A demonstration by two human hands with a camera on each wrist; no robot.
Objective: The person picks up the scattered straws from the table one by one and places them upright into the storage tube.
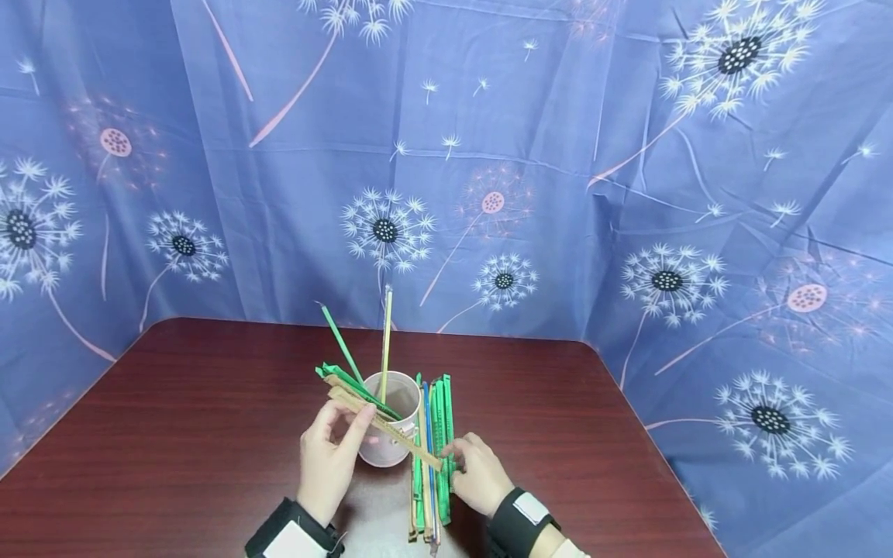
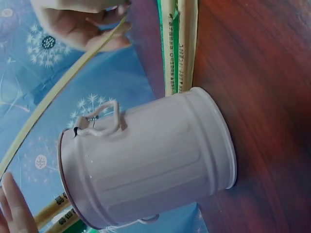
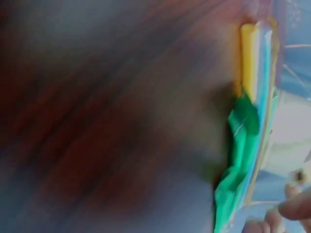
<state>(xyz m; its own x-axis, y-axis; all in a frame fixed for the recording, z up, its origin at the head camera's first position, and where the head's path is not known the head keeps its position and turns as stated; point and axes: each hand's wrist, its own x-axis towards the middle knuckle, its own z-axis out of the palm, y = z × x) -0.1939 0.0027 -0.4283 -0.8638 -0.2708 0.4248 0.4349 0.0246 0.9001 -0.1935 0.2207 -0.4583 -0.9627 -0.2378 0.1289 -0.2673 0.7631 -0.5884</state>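
My left hand (image 1: 326, 463) pinches a long, slim tan paper strip (image 1: 401, 439) between thumb and fingers. The strip slants across the front of a pale cup-like metal bucket (image 2: 141, 160) with small side handles. Close to the strip's lower end is my right hand (image 1: 481, 474), its fingers bent loosely beside a row of green packets (image 1: 441, 434); no held thing shows in it. Out of the bucket lean a green stick (image 1: 342, 341), a yellow stick (image 1: 387, 341) and a green wrapper (image 1: 356, 381). The right wrist view is partly blurred.
Right of the bucket, a blue stick (image 1: 429, 446) and tan printed packets (image 2: 184, 48) lie alongside the green ones. The dark red wooden table (image 1: 174, 418) ends at a blue dandelion-patterned cloth (image 1: 453, 194) hanging at the back and sides.
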